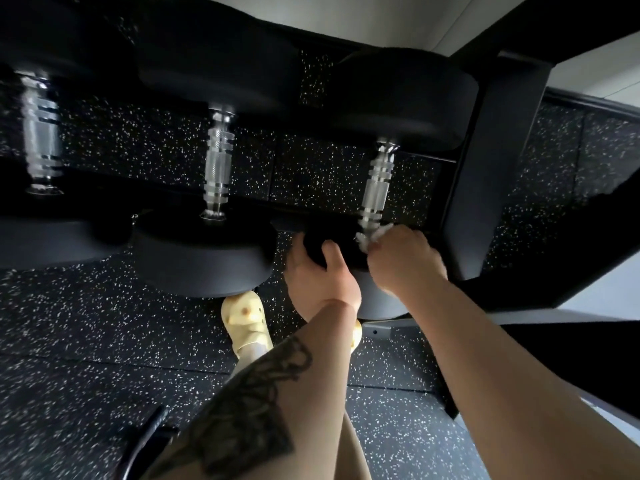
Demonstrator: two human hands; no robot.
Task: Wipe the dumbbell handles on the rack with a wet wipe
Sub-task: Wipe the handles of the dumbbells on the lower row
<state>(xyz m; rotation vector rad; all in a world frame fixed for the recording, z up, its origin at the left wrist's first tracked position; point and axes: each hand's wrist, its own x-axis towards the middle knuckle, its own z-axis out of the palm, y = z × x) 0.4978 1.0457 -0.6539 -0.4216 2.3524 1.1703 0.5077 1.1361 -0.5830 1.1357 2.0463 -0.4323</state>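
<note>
Three black dumbbells lie on a black rack, their chrome handles pointing toward me. My right hand [403,259] is closed on a white wet wipe [369,235] pressed against the near end of the rightmost handle [377,183]. My left hand [322,275] grips the near black head of that same dumbbell, fingers curled over its edge. The middle handle [217,164] and the left handle [40,133] are bare, with no hand near them.
A black rack upright [481,174] stands just right of my right hand. An upper shelf runs overhead. Below lies black speckled rubber flooring [86,341]. My foot in a yellow shoe [247,320] is under the middle dumbbell's head [204,258].
</note>
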